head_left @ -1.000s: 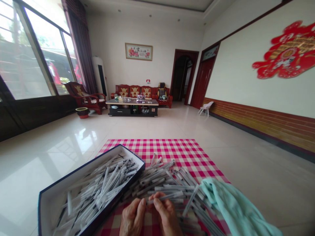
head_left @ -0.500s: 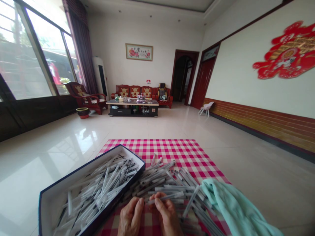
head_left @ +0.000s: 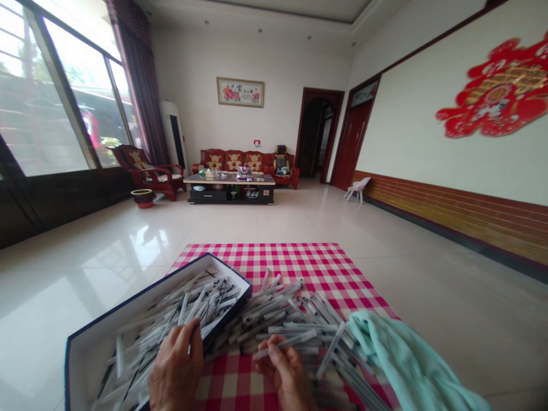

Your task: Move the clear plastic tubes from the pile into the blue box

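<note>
My right hand (head_left: 285,368) pinches a translucent pen (head_left: 282,345) between thumb and fingers, above the near side of a heap of pens (head_left: 278,305). My left hand (head_left: 176,365) is over the near-right edge of a white-lined box with a dark blue rim (head_left: 128,303). Its fingers are curled together, and whatever lies between them is hidden. Inside the box is a jumble of clear pen barrels (head_left: 184,308) and thin dark sticks that look like refills. The heap of pens, many with dark ends, spreads to the right of the box.
A pink-and-white checked cloth (head_left: 317,262) covers the table. A mint-green cloth (head_left: 402,359) is bunched at the right, against the pens. Across the tiled floor stand a low coffee table (head_left: 231,188), a wooden sofa (head_left: 214,157) and a small white chair (head_left: 358,188).
My left hand has moved left, away from my right hand, to over the box edge. The right hand stays nearly in place with the pen. The view has shifted slightly.
</note>
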Demonstrator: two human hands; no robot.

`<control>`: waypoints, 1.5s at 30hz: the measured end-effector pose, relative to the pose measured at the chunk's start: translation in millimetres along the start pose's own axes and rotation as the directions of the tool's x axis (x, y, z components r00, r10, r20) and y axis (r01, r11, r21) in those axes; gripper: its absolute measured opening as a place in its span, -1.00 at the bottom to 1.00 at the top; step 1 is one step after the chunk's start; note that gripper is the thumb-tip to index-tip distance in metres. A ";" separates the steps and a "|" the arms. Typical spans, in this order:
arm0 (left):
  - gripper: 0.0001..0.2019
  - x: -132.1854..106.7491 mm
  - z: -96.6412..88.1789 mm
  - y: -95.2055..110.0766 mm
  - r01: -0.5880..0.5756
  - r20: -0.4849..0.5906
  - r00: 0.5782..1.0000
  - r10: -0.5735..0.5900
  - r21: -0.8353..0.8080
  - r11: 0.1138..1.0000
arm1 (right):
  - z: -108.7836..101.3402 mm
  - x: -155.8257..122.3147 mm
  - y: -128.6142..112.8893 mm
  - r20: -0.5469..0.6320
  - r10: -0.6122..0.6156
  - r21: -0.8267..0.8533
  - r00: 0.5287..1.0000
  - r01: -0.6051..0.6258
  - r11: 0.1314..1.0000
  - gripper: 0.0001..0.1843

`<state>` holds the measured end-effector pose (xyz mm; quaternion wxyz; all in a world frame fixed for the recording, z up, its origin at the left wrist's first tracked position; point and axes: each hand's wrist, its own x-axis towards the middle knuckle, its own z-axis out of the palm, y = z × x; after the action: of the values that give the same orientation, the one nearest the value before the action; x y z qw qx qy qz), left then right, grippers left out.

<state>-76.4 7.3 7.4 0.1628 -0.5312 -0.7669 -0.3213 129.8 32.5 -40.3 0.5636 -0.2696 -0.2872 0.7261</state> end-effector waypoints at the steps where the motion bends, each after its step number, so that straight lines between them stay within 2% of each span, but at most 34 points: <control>1: -0.76 1.2 -1.0 -1.9 0.013 0.033 0.999 -0.014 0.037 0.999 | -0.3 0.0 0.4 0.003 -0.001 0.001 1.000 0.001 1.000 -0.74; 4: -0.71 2.8 -2.8 -2.6 0.001 0.096 0.995 -0.008 0.072 0.997 | -1.1 0.1 1.1 0.021 -0.002 -0.007 1.000 0.002 1.000 -0.75; 6: -0.70 1.4 -3.1 2.1 -0.025 0.046 0.999 0.024 0.022 0.999 | -1.2 0.3 0.8 0.039 -0.002 -0.014 0.999 0.003 1.000 -0.76; 8: -0.77 -2.5 -2.7 11.5 -0.109 0.002 0.994 0.110 -0.117 0.987 | -0.7 0.2 -0.4 0.047 -0.004 -0.015 0.999 0.004 1.000 -0.77; 11: -0.86 -12.9 -0.7 31.3 -0.287 0.059 0.941 0.334 -0.391 0.875 | 0.8 -1.0 -3.4 0.030 -0.003 -0.027 1.000 0.004 1.000 -0.79; 14: -0.88 -24.2 3.8 48.6 -0.344 0.120 0.874 0.472 -0.535 0.772 | 2.9 -3.1 -6.9 0.033 0.014 -0.033 0.999 -0.013 0.999 -0.82; 16: -0.88 -29.7 7.6 54.5 -0.361 0.118 0.854 0.506 -0.567 0.741 | 4.5 -4.4 -8.7 0.049 0.014 -0.011 0.999 -0.014 1.000 -0.83; 20: -0.84 -33.6 11.5 56.2 -0.376 0.089 0.850 0.519 -0.589 0.716 | 6.8 -5.9 -9.9 0.034 -0.002 -0.016 0.999 0.002 1.000 -0.82; 24: -0.80 -28.0 5.1 53.7 -0.317 0.162 0.847 0.507 -0.611 0.725 | 5.4 -4.5 -8.8 -0.046 0.009 -0.008 0.999 -0.010 1.000 -0.77; 28: -0.77 -12.0 -8.9 40.8 -0.126 0.293 0.873 0.389 -0.637 0.760 | 3.1 -1.4 -9.1 -0.139 0.033 0.095 0.990 -0.020 0.995 -0.69; 31: -0.75 1.8 -20.9 24.9 0.129 0.395 0.900 0.185 -0.647 0.752 | 3.0 -0.9 -10.9 -0.123 0.037 0.129 0.992 -0.020 0.991 -0.66; 33: -0.71 9.4 -28.0 15.5 0.316 0.440 0.898 0.020 -0.674 0.668 | 3.7 -1.2 -12.1 -0.108 0.042 0.149 0.993 -0.026 0.988 -0.65; 35: -0.62 15.1 -33.4 8.2 0.454 0.446 0.881 -0.160 -0.697 0.555 | 4.7 -1.4 -12.7 -0.095 0.042 0.151 0.995 -0.027 0.988 -0.64; 37: -0.56 19.0 -36.2 2.1 0.518 0.406 0.854 -0.324 -0.709 0.478 | 5.8 -1.7 -12.3 -0.070 0.038 0.125 0.997 -0.029 0.992 -0.65; 38: -0.56 20.2 -36.5 -1.0 0.531 0.374 0.842 -0.388 -0.701 0.475 | 6.4 -1.9 -11.8 -0.057 0.036 0.108 0.998 -0.030 0.994 -0.65; 39: -0.57 21.1 -36.0 -4.3 0.538 0.341 0.834 -0.435 -0.679 0.500 | 6.8 -2.2 -11.0 -0.043 0.037 0.091 0.998 -0.033 0.995 -0.65; 41: -0.62 22.4 -33.5 -11.0 0.551 0.272 0.827 -0.492 -0.563 0.616 | 7.3 -2.7 -8.8 -0.016 0.035 0.057 0.999 -0.034 0.998 -0.66; 43: -0.70 23.3 -30.3 -16.4 0.544 0.227 0.839 -0.495 -0.372 0.752 | 7.2 -2.9 -6.4 0.023 0.021 0.033 1.000 -0.022 0.999 -0.68; 45: -0.75 23.9 -27.8 -18.7 0.500 0.234 0.860 -0.454 -0.209 0.840 | 6.5 -2.5 -4.2 0.070 0.002 0.015 0.998 -0.003 1.000 -0.72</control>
<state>-105.3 1.4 36.1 -0.0623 -0.3656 -0.8369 -0.4026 128.4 30.1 -32.5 0.5543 -0.2403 -0.3010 0.7379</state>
